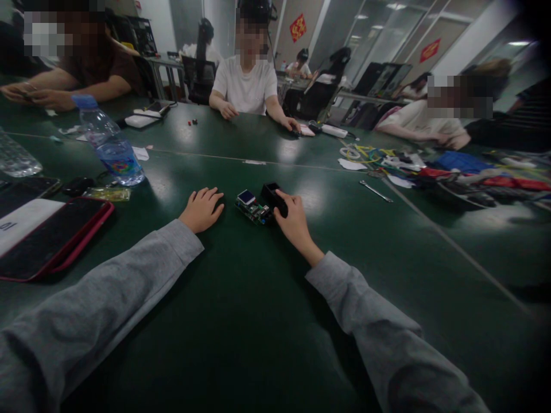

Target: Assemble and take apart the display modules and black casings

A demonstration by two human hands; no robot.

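Observation:
On the dark green table [241, 287] lies a circuit board [253, 209] with a small square screen at its far left end. Right beside it is a black open-topped case [271, 192]. My right hand [295, 221] grips this case from the right, with a finger over its near edge and the thumb on its near side. My left hand [202, 210] rests flat on the table left of the board, fingers spread, touching neither the board nor the case.
Bottles [112, 149] and a red-cased tablet [81, 229] lie left. A wrench [376, 191] and a heap of cables and tools [465, 178] are right. Across the table sits a person in a white shirt [245, 86]; other people sit on both sides.

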